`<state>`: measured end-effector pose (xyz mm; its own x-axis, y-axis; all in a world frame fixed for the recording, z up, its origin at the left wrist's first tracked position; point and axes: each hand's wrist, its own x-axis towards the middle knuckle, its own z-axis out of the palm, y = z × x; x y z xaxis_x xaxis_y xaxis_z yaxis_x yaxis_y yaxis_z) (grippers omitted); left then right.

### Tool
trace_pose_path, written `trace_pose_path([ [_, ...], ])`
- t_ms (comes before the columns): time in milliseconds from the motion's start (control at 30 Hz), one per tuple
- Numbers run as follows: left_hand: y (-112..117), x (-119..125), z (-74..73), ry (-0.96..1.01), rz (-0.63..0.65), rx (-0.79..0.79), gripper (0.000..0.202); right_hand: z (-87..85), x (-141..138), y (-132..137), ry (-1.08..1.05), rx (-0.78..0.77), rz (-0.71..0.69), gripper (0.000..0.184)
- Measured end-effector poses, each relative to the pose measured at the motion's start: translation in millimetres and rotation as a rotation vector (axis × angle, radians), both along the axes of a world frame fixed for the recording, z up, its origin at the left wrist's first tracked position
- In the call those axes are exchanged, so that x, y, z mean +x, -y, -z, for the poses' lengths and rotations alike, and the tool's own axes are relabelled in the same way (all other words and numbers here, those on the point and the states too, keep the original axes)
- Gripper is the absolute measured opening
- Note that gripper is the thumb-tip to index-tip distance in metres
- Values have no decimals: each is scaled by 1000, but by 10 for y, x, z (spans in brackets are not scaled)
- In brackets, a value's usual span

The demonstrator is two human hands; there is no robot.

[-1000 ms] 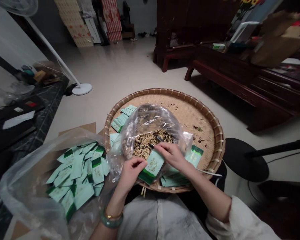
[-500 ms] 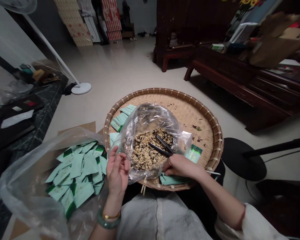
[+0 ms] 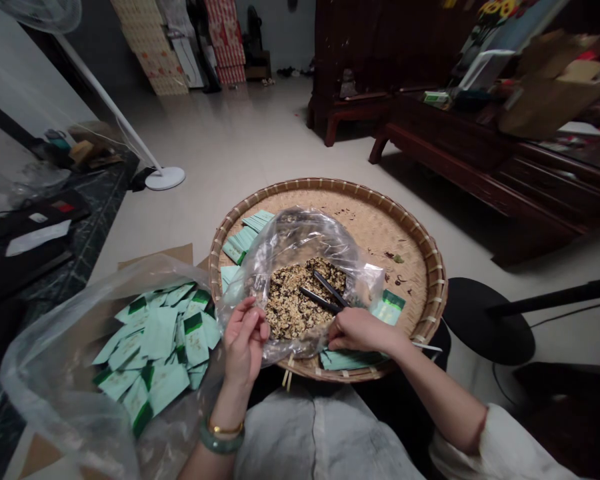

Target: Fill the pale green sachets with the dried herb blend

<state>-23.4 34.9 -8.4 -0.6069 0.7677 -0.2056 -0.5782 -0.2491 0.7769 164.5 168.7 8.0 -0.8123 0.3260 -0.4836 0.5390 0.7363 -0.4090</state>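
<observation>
My left hand [image 3: 245,340] hovers palm-up at the near edge of a clear plastic bag [image 3: 300,233]. Its fingers are loosely curled and it holds nothing. The bag holds a dried brown and dark mix [image 3: 293,303] and sits in a round woven tray [image 3: 433,267]. My right hand [image 3: 360,330] is closed on black tongs [image 3: 325,293], whose tips point into the mix. This hand rests on a stack of green packets [image 3: 347,360] at the tray's near rim. More green packets [image 3: 243,237] lie at the tray's left side.
To the left, an open plastic bag [image 3: 55,373] holds a pile of green packets [image 3: 155,347] on cardboard. A fan stand [image 3: 165,177] is on the floor behind. Dark wooden furniture [image 3: 480,160] stands on the right, and a black round base [image 3: 490,327] is beside the tray.
One second ago both hands held a green packet over the bag. Now my left hand is empty beside the pile, and my right hand has dropped onto the packet stack.
</observation>
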Motion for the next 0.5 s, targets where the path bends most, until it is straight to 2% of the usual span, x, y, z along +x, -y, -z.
trace_pose_path([
  [133,-7,-6,2,-12,7,-34,32,-9,36,-23,-49,39,-33,16],
  [233,-6,11,-6,-46,47,-70,32,-126,112,-89,-235,-48,-12,20],
  [300,-9,50,-19,-106,103,-77,34,-227,146,-116,-439,-126,108,24],
  [367,-20,114,-40,-182,190,-72,42,-285,131,-96,-634,-179,314,26],
  [433,-37,191,-62,-240,299,-81,52,-264,60,-22,-777,-256,511,25],
  [500,-57,260,-76,-287,381,-119,53,-174,-45,80,-885,-377,602,23],
])
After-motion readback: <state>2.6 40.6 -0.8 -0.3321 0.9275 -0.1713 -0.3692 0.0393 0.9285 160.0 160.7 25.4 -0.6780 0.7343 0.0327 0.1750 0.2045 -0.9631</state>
